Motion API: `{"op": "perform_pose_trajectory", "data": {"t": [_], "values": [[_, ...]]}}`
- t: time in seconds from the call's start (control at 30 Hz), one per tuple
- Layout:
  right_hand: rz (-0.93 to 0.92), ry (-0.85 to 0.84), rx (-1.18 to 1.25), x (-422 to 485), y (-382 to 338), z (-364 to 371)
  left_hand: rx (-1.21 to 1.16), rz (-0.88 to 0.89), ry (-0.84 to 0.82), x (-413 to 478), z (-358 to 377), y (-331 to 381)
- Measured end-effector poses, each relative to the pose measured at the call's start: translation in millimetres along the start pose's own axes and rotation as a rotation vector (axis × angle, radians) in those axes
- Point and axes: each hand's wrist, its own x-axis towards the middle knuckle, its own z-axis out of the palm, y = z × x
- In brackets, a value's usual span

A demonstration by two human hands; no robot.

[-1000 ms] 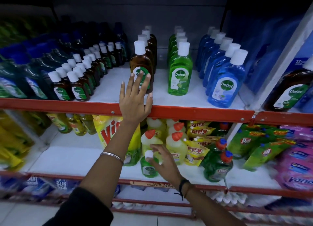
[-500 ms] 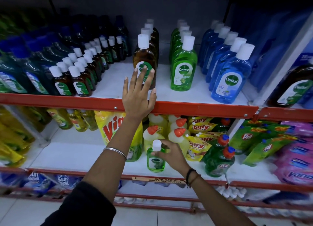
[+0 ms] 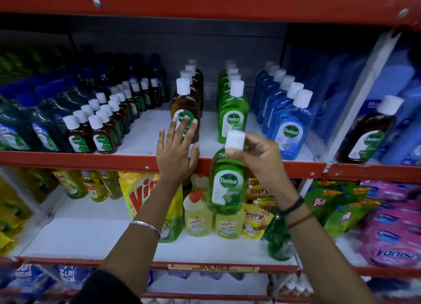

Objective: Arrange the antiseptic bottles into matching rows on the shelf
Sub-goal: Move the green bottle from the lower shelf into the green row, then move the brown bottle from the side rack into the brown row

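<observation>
My right hand (image 3: 262, 160) pinches the white cap of a green Dettol bottle (image 3: 227, 185), which hangs upright in front of the red shelf edge (image 3: 91, 161). Just above and behind it stands the row of green Dettol bottles (image 3: 232, 112). My left hand (image 3: 176, 148) lies flat with straight fingers against the front brown Dettol bottle (image 3: 185, 107) of the brown row, its palm over the shelf edge. A row of blue Dettol bottles (image 3: 289, 121) stands to the right, and small brown Dettol bottles (image 3: 100, 133) stand in two rows to the left.
One large brown Dettol bottle (image 3: 368, 133) stands alone in the bay at far right, beyond the grey upright (image 3: 355, 103). The lower shelf holds a yellow Vim pouch (image 3: 141, 196), Harpic bottles (image 3: 198, 217), Pril pouches (image 3: 323, 203) and pink Vanish packs (image 3: 391, 235). Bare white shelf lies between the rows.
My right hand has lifted the green bottle from the lower shelf up to the level of the upper shelf edge. My left hand stays on the front brown bottle.
</observation>
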Motion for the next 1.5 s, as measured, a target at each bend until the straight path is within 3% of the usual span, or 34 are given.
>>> {"op": "perform_pose_trajectory", "data": {"t": [0.3, 0.67, 1.0, 1.17, 1.3, 1.43, 1.5], "values": [[-0.146, 0.238, -0.005, 69, -21, -27, 0.006, 0.006, 0.03, 0, 1, 1], [-0.076, 0.259, -0.102, 94, 32, -21, 0.006, 0.022, 0.064, -1, 2, 0], [-0.158, 0.3, -0.307, 74, 25, -33, -0.006, 0.002, 0.037, -2, 0, 3], [-0.392, 0.512, -0.395, 42, 7, -79, -0.008, -0.001, 0.026, -1, -1, 4], [-0.549, 0.741, -0.614, 30, 7, -138, -0.007, -0.007, 0.028, -1, -2, 6], [-0.454, 0.984, -0.682, 26, 13, -192, -0.001, -0.019, 0.023, -1, -4, 8], [-0.319, 1.002, -0.69, 26, 15, -215, 0.004, -0.023, 0.018, -1, -4, 8]]}}
